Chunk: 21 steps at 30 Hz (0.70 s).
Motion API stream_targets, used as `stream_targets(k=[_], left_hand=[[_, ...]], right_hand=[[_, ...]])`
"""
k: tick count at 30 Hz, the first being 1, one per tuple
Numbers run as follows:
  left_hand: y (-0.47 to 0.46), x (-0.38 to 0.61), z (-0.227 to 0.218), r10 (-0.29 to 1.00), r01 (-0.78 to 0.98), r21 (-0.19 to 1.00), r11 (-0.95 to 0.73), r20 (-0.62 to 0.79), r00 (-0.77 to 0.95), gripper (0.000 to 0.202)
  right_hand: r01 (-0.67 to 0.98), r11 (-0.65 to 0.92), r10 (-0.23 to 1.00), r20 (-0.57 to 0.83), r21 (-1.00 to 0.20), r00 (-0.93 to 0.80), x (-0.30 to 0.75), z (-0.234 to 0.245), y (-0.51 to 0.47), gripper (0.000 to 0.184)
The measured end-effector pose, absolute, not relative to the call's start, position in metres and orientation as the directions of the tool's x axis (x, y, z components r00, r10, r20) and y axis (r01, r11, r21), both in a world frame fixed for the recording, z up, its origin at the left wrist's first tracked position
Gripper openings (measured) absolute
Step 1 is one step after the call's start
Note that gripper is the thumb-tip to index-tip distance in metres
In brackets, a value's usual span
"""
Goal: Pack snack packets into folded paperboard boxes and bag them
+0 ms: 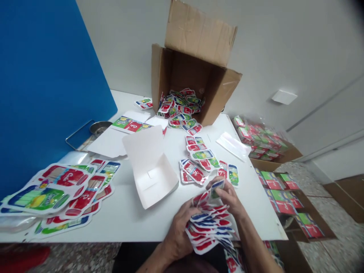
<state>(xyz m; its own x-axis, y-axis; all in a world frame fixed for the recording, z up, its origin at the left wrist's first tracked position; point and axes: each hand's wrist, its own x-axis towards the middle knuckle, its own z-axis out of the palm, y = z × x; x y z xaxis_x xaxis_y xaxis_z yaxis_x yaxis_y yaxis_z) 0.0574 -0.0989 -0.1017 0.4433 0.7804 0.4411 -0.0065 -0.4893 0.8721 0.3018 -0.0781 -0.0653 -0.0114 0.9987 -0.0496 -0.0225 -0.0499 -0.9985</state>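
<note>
My left hand (178, 229) is closed around a thick fanned stack of cola and lemon candy packets (209, 227), above the table's front edge. With thumb and fingers, my right hand (227, 195) pinches one small packet (217, 186) at the top of that stack. Just beyond my hands lie loose packets (202, 153) in a rough row on the table. An open white carton (155, 182) stands to the left of them, its lid up; I see nothing inside it.
A tipped cardboard box (196, 72) spills packets at the back. Larger packets (57, 193) pile up at left by a blue panel (48, 76). Flattened cartons (110, 140) and a clear plastic sleeve (233, 146) lie on the white table (253, 204). Boxes of filled cartons (278, 191) stand on the floor at right.
</note>
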Motion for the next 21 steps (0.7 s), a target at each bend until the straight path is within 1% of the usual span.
stream_targets(k=[3, 4, 5, 6, 9, 10, 11, 12, 13, 15, 16, 17, 18, 19, 20, 21], left_hand=[[-0.099, 0.059, -0.100, 0.806, -0.029, 0.898, -0.439, 0.408, 0.429, 0.033], [-0.100, 0.059, -0.103, 0.810, -0.029, 0.902, -0.432, 0.402, 0.427, 0.035], [-0.102, 0.059, -0.108, 0.820, -0.025, 0.908, -0.418, 0.389, 0.420, 0.042], [-0.104, 0.060, -0.114, 0.836, -0.019, 0.917, -0.397, 0.371, 0.405, 0.055], [-0.109, 0.062, -0.130, 0.889, 0.007, 0.949, -0.315, 0.293, 0.352, 0.106], [-0.109, 0.062, -0.133, 0.896, 0.013, 0.955, -0.298, 0.275, 0.348, 0.118], [-0.109, 0.063, -0.133, 0.898, 0.018, 0.956, -0.292, 0.268, 0.349, 0.122], [-0.107, 0.063, -0.131, 0.896, 0.022, 0.955, -0.297, 0.271, 0.353, 0.121], [-0.105, 0.063, -0.126, 0.891, 0.029, 0.951, -0.308, 0.278, 0.359, 0.114], [-0.100, 0.061, -0.116, 0.884, 0.041, 0.950, -0.311, 0.273, 0.380, 0.087], [-0.098, 0.060, -0.110, 0.882, 0.039, 0.955, -0.295, 0.257, 0.396, 0.073], [-0.097, 0.059, -0.106, 0.880, 0.030, 0.962, -0.271, 0.235, 0.412, 0.063], [-0.097, 0.059, -0.104, 0.879, 0.017, 0.970, -0.244, 0.214, 0.427, 0.059], [-0.097, 0.058, -0.102, 0.880, 0.005, 0.976, -0.218, 0.194, 0.434, 0.058], [-0.097, 0.058, -0.103, 0.882, -0.002, 0.980, -0.199, 0.180, 0.436, 0.059], [-0.098, 0.058, -0.104, 0.884, -0.001, 0.982, -0.191, 0.173, 0.434, 0.060]], right_hand=[[0.034, -0.054, 0.993, -0.051, -0.998, 0.102, 0.293, -0.085, -0.083, 0.043], [0.023, -0.051, 0.992, -0.048, -0.998, 0.116, 0.292, -0.090, -0.085, 0.045], [0.000, -0.055, 0.992, -0.054, -0.999, 0.114, 0.291, -0.095, -0.088, 0.048], [-0.034, -0.065, 0.992, -0.068, -0.997, 0.107, 0.290, -0.098, -0.091, 0.052], [-0.192, -0.045, 0.984, -0.077, -0.980, 0.161, 0.280, -0.107, -0.097, 0.065], [-0.242, -0.025, 0.978, -0.074, -0.970, 0.193, 0.274, -0.109, -0.098, 0.069], [-0.282, -0.006, 0.975, -0.069, -0.959, 0.213, 0.267, -0.110, -0.099, 0.072], [-0.308, 0.001, 0.975, -0.068, -0.951, 0.214, 0.262, -0.110, -0.099, 0.074], [-0.315, -0.011, 0.979, -0.074, -0.949, 0.188, 0.258, -0.110, -0.099, 0.075], [-0.249, -0.070, 0.992, -0.095, -0.966, 0.089, 0.259, -0.103, -0.097, 0.077], [-0.159, -0.087, 0.995, -0.095, -0.983, 0.041, 0.265, -0.097, -0.094, 0.076], [-0.037, -0.083, 0.996, -0.083, -0.996, 0.019, 0.274, -0.088, -0.088, 0.072], [0.100, -0.060, 0.998, -0.058, -0.993, 0.027, 0.285, -0.078, -0.080, 0.063], [0.239, -0.019, 0.998, -0.004, -0.971, 0.061, 0.298, -0.067, -0.068, 0.051], [0.349, 0.024, 0.989, 0.073, -0.937, 0.128, 0.310, -0.056, -0.053, 0.038], [0.444, 0.065, 0.977, 0.147, -0.894, 0.153, 0.321, -0.045, -0.036, 0.030]])
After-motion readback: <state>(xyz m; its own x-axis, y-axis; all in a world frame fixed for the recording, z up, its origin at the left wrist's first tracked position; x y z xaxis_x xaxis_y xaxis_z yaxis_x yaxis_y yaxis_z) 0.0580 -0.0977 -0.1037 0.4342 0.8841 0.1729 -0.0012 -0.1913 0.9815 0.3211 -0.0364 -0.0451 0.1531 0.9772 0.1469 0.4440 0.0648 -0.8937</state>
